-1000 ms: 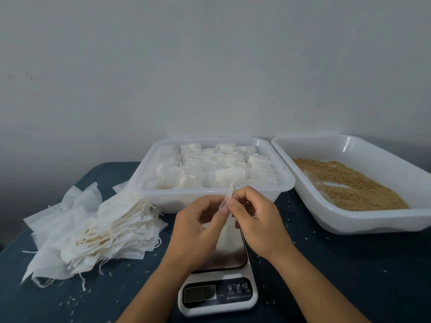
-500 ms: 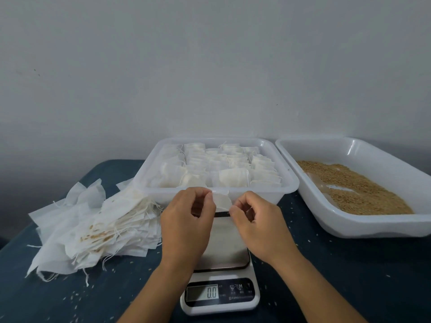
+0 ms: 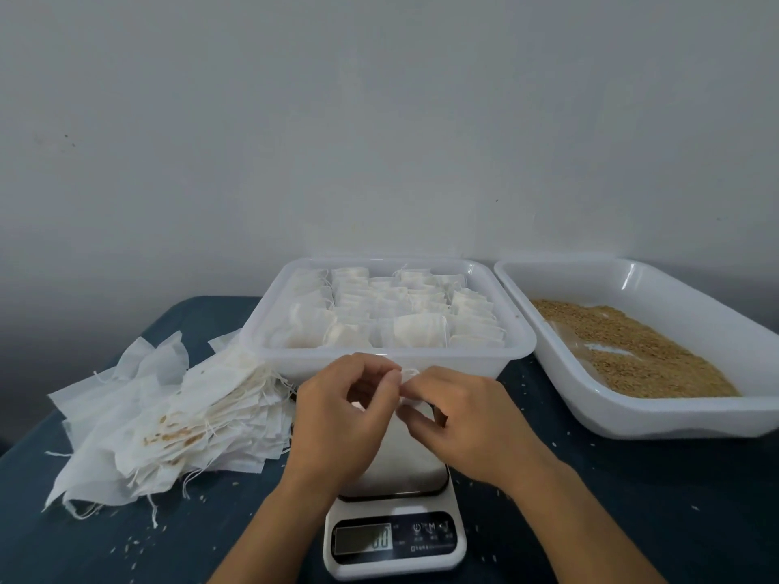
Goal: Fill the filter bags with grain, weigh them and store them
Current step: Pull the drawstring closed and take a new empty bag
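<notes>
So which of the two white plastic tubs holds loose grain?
The white plastic tub on the right: it holds brown grain; the middle tub holds filled bags.

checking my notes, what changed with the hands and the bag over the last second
Both hands stayed on the small filter bag above the scale. The left hand and right hand spread apart, then closed together again, bunching the bag between the fingertips. The bag pile, storage tub and grain tray kept their places.
</notes>
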`<state>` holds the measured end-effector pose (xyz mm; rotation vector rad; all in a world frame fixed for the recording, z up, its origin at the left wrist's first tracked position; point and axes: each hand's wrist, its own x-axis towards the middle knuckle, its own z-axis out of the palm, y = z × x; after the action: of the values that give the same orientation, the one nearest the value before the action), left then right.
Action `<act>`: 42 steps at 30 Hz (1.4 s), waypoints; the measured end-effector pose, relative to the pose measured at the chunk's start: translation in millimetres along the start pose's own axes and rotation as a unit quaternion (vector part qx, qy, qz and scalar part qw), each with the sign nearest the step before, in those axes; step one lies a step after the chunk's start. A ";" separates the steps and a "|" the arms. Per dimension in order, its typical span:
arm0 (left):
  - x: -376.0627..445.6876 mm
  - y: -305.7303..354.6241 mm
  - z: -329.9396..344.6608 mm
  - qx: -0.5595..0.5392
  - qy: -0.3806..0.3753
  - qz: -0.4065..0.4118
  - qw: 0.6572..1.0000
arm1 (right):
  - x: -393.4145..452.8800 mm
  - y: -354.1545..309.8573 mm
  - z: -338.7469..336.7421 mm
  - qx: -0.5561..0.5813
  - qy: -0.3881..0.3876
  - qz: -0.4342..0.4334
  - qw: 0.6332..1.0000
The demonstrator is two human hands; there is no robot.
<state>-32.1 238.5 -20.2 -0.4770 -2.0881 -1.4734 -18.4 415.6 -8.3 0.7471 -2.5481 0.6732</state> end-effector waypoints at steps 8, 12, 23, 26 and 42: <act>13.6 1.3 -20.5 -0.212 -0.300 -0.152 0.918 | -3.4 -3.7 -27.2 0.206 -0.046 0.041 0.977; 20.2 6.1 -23.7 -0.267 -0.433 -0.229 0.830 | -3.7 -5.8 -34.2 0.202 -0.073 0.025 0.976; 36.8 12.9 -11.2 -0.216 -0.543 -0.218 0.782 | 3.7 -11.7 -62.9 0.154 -0.116 -0.017 0.981; 38.9 13.8 -2.9 -0.227 -0.547 -0.209 0.778 | 3.5 -11.1 -73.4 0.158 -0.123 -0.001 0.980; 11.4 5.2 17.1 -0.170 -0.354 -0.200 0.898 | 6.3 150.2 -111.7 -0.218 -0.190 0.489 0.823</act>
<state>-42.0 256.2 -13.8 -0.8602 -2.5926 -2.1701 -84.6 585.4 34.7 -0.7345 -3.1908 0.1511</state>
